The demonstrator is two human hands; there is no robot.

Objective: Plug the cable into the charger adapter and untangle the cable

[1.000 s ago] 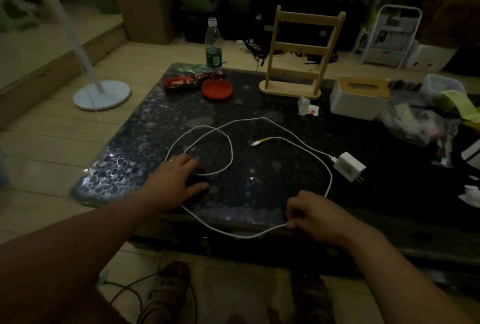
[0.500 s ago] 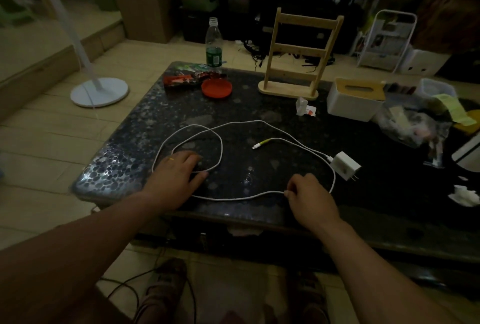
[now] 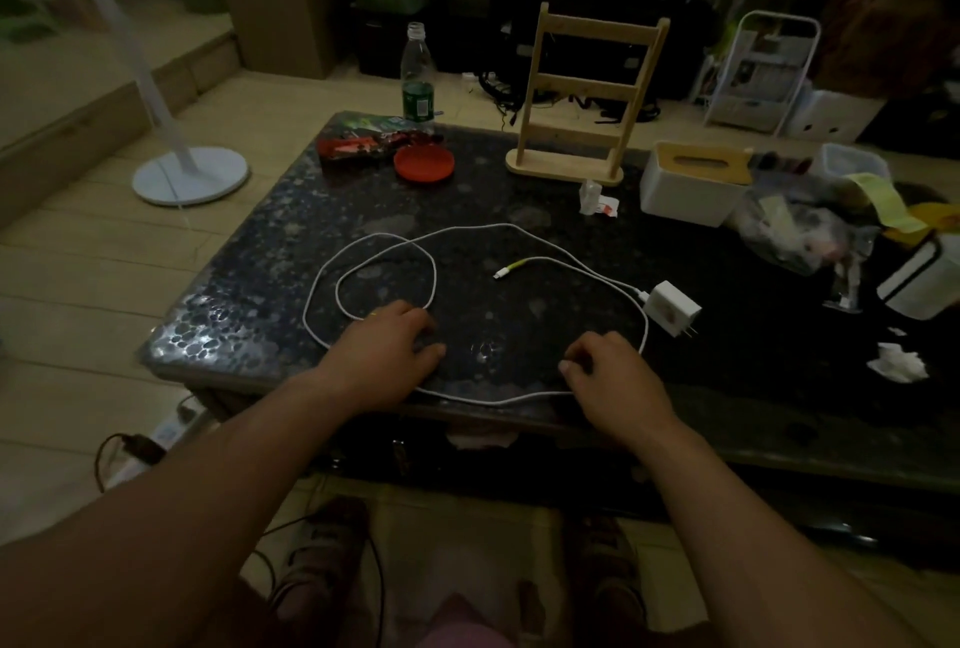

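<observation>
A white cable (image 3: 485, 226) lies in loose, overlapping loops on the dark speckled table (image 3: 270, 257). One end is plugged into the white charger adapter (image 3: 670, 307) at the right, prongs pointing right. The free end, with a yellow-green sleeve (image 3: 511, 267), rests mid-table. My left hand (image 3: 384, 356) lies palm-down on the cable where the small left loop crosses, fingers spread. My right hand (image 3: 610, 377) sits near the front edge, fingers curled on the cable's near stretch.
At the back stand a wooden rack (image 3: 582, 96), a bottle (image 3: 417, 75), a red lid (image 3: 423, 164) and snack packets (image 3: 363, 143). A white tissue box (image 3: 691, 190), plastic bags (image 3: 810, 226) and crumpled tissue (image 3: 896, 361) crowd the right. A fan base (image 3: 189, 177) stands on the floor.
My right hand drew the cable's near stretch from over the front edge onto the table. The left loop widened and slid left under my left hand. The adapter stayed put.
</observation>
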